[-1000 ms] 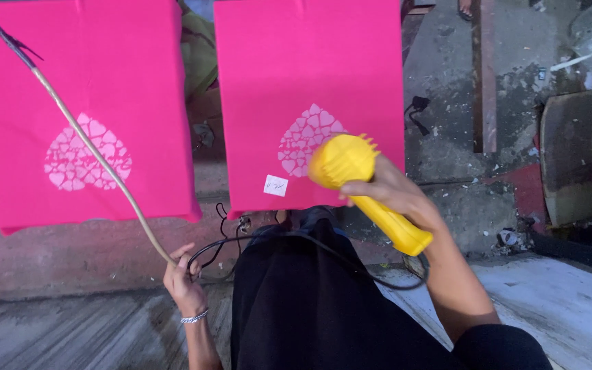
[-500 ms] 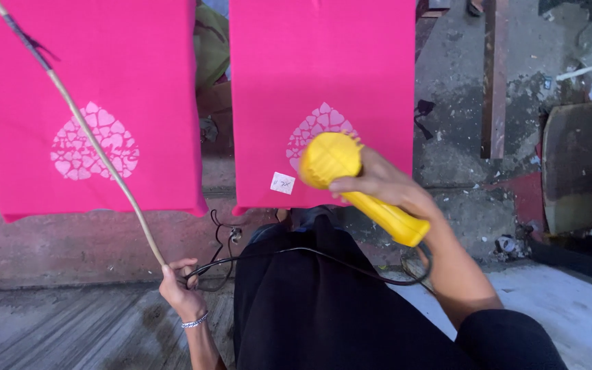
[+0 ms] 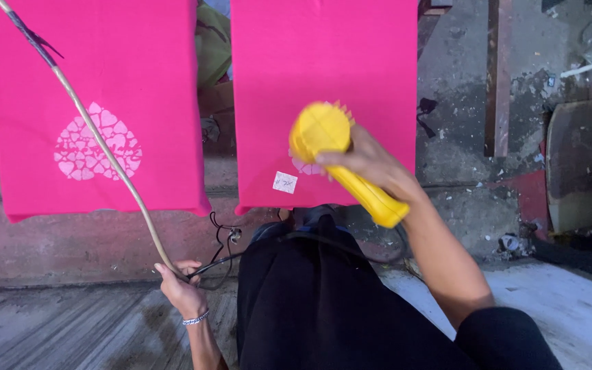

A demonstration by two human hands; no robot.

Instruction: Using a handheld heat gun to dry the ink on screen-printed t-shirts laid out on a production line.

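Note:
My right hand (image 3: pixel 371 166) grips a yellow hand-held heat blower (image 3: pixel 340 155) and aims its round head at the white heart print on the right pink cloth panel (image 3: pixel 323 75). That print is mostly hidden behind the blower. A small white tag (image 3: pixel 285 182) sits near the panel's lower edge. My left hand (image 3: pixel 181 286) is closed around a thin pale cord (image 3: pixel 97 140) that runs up to the top left, together with a black cable (image 3: pixel 222 260). The left pink cloth panel (image 3: pixel 97 62) carries a white heart print (image 3: pixel 97 142).
My black garment (image 3: pixel 316 308) fills the lower middle. A worn concrete wall (image 3: pixel 467 89) with a wooden slat (image 3: pixel 496 75) lies to the right, beside a curved grey board (image 3: pixel 573 164). A grey plank floor (image 3: pixel 70 329) runs along the bottom.
The view has shifted so both pink panels sit further right. My right hand with the yellow blower has risen slightly toward the right panel's print. My left hand keeps its hold on the cord.

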